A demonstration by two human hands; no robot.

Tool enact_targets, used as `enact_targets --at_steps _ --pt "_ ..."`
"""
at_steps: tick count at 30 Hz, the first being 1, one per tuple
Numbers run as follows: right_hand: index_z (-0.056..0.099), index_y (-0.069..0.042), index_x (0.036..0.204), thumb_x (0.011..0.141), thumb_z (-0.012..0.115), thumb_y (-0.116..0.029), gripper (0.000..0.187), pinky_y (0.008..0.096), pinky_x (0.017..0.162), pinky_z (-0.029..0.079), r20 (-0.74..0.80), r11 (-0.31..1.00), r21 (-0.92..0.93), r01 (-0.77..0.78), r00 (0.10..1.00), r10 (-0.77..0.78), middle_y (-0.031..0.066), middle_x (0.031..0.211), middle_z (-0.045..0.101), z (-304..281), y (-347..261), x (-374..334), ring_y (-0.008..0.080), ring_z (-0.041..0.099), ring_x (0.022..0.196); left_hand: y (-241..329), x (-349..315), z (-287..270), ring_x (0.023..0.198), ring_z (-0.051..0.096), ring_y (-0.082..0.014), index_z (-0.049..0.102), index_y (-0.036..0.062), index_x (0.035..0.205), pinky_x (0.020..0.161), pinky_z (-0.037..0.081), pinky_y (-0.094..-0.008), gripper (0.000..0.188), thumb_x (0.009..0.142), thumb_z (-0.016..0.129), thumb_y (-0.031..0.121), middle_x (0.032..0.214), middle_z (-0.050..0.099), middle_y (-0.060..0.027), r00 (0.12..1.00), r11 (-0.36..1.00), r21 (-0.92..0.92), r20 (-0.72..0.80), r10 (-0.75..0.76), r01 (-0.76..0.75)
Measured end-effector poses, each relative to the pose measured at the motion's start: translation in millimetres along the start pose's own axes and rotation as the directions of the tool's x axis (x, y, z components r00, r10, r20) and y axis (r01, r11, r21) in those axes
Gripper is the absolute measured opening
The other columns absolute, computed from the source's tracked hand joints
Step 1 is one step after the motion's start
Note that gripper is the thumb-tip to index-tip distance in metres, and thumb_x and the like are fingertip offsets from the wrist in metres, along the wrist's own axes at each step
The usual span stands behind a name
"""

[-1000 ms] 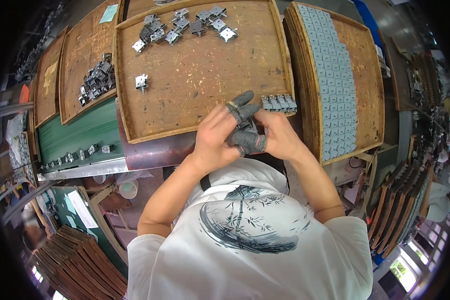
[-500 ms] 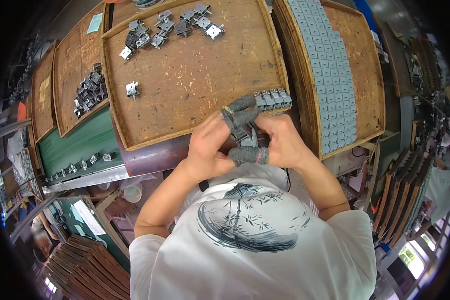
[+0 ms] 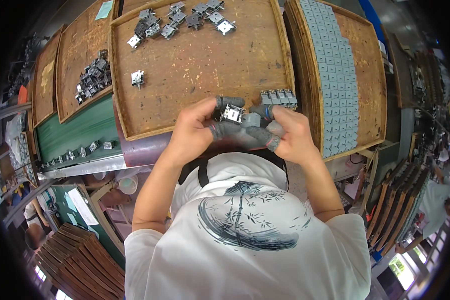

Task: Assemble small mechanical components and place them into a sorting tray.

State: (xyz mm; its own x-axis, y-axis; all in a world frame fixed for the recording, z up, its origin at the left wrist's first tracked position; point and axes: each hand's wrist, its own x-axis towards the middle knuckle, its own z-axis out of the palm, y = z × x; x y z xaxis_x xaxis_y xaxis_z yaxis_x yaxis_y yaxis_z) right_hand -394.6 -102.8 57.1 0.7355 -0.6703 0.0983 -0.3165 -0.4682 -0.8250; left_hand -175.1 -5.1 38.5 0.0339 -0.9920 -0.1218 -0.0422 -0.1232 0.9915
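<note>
Hands meet over the near edge of the middle wooden tray [image 3: 195,65], closer together than half a second ago. The left hand [image 3: 192,132] now pinches a small metal clip [image 3: 231,113] between thumb and forefinger, both capped in grey finger cots; the right hand [image 3: 290,135] closes its capped fingers [image 3: 262,134] on the same part from the other side. In the earlier pictures the hands sit lower and the part is mostly covered — now its bright face is turned up toward the camera. This suggests that the piece is being fitted or checked in the hands, not yet set down.

A short row of finished clips [image 3: 279,97] stands on the tray rim just beyond the right hand, unchanged in place. Loose clips [image 3: 180,17] lie at the tray's far edge, and one single clip [image 3: 137,78] lies apart at the left. The right-hand tray [image 3: 370,75] carries a neat grid of grey parts [image 3: 335,65]. Whether the held piece is one part or two joined cannot be told — the fingers cover its edges.
</note>
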Motion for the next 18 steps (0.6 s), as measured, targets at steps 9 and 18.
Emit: enact_targets --at_steps 9,18 --pt "0.064 0.001 0.092 0.072 0.076 -0.012 0.027 0.0377 0.063 0.051 -0.004 0.997 -0.065 0.052 0.999 -0.052 0.0148 0.078 0.063 5.8 -4.6 4.6 0.0321 0.065 0.071 -1.6 -4.3 0.1 0.108 0.058 -0.0127 0.059 -0.0024 0.129 0.094 0.046 -0.0264 0.044 0.086 0.055 -0.013 0.113 0.061 -0.0043 0.999 0.944 -0.328 0.025 -0.028 0.035" --pt "0.059 0.002 0.084 0.069 0.072 -0.005 0.021 0.0454 0.061 0.048 -0.056 0.911 -0.371 0.181 0.975 -0.216 0.0171 0.074 0.061 19.9 -1.7 6.6 0.0393 0.060 0.066 -11.0 -3.7 24.5 0.112 0.055 -0.0173 0.053 -0.0013 0.135 0.093 0.045 -0.0276 0.061 0.076 0.052 -0.017 0.116 0.052 -0.0091 0.994 0.987 0.123 -0.029 0.105 -0.100"
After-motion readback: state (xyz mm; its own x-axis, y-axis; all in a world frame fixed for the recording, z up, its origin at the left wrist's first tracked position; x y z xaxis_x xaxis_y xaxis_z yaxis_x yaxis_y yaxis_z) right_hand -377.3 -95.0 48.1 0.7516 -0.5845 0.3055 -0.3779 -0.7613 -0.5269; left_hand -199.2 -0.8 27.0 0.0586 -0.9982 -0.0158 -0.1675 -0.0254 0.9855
